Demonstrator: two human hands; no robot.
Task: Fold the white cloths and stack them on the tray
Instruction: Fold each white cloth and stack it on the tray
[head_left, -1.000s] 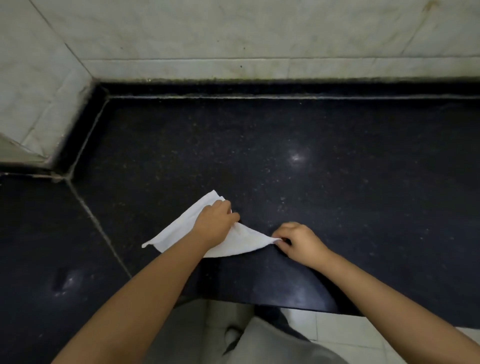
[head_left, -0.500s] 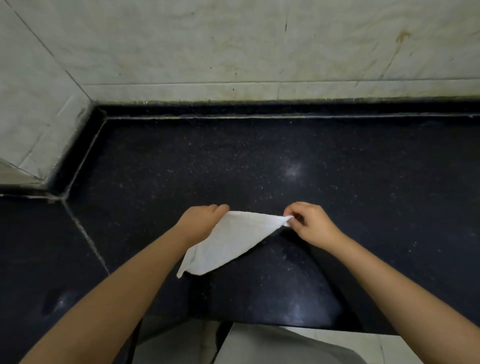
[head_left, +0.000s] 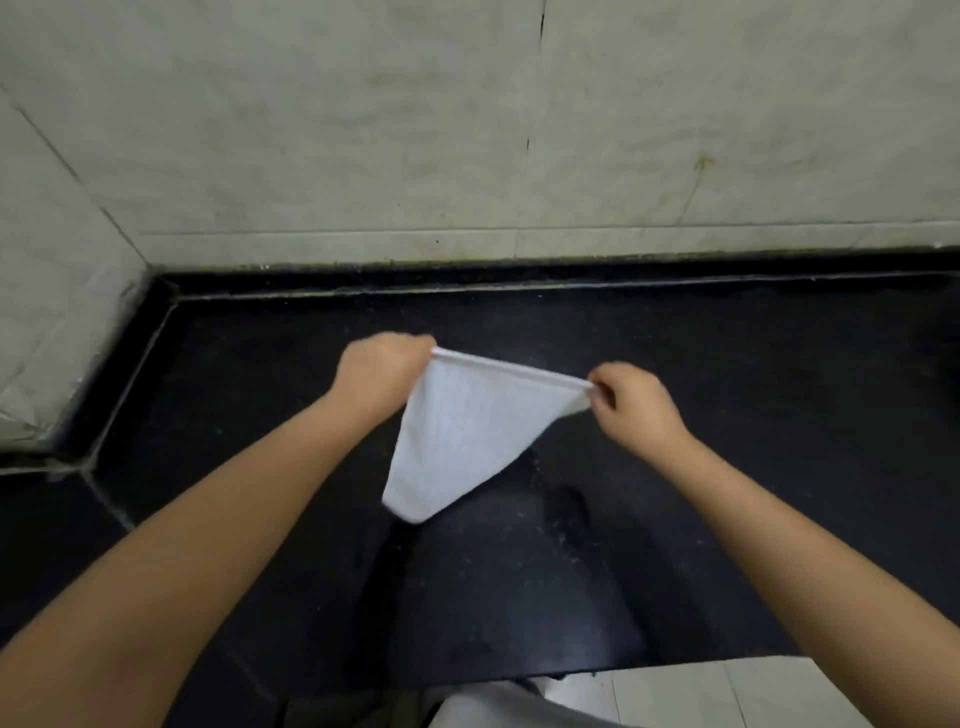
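Head view: white cloth (head_left: 467, 431) held up off the black worktop (head_left: 727, 493), over its middle stretch, top hem pulled taut between both hands and the rest hanging to a loose point toward the near edge. Left hand (head_left: 382, 371) closed on the cloth's left upper corner, fingers curled over it; right hand (head_left: 631, 402) pinching the right upper corner between thumb and fingertips, other fingers folded in. Pale tiled wall (head_left: 467, 130) runs along the worktop's far edge and left corner.
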